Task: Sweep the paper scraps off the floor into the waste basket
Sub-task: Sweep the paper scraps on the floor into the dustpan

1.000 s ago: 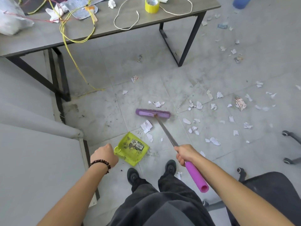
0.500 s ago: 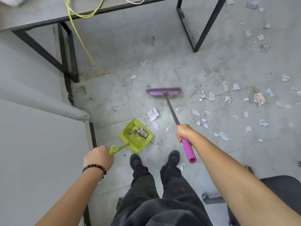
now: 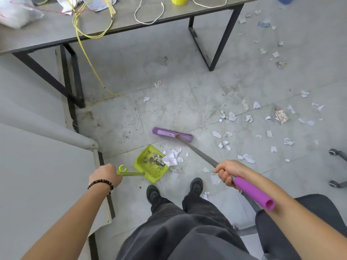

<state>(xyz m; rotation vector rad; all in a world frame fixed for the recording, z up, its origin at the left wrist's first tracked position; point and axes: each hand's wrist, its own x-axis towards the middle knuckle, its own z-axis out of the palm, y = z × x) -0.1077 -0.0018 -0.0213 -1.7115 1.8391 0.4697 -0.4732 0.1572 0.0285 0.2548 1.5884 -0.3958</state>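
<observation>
A lime-green dustpan lies flat on the grey tiled floor in front of my feet, with dirt and a dark wrapper in it. My left hand grips its handle. My right hand grips the purple broom's handle; the purple broom head rests on the floor just beyond the pan. A small pile of white paper scraps lies at the pan's open edge, between pan and broom head. Several more scraps are scattered over the floor to the right. No waste basket is in view.
A grey table with black legs stands ahead, carrying yellow cable, white cord and yellow tape. A grey padded partition fills the left. Chair castors show at the right edge, and a dark chair seat at lower right.
The broom head has come closer to the dustpan, and the scraps now lie bunched against the pan's open edge. My left hand keeps hold of the pan handle.
</observation>
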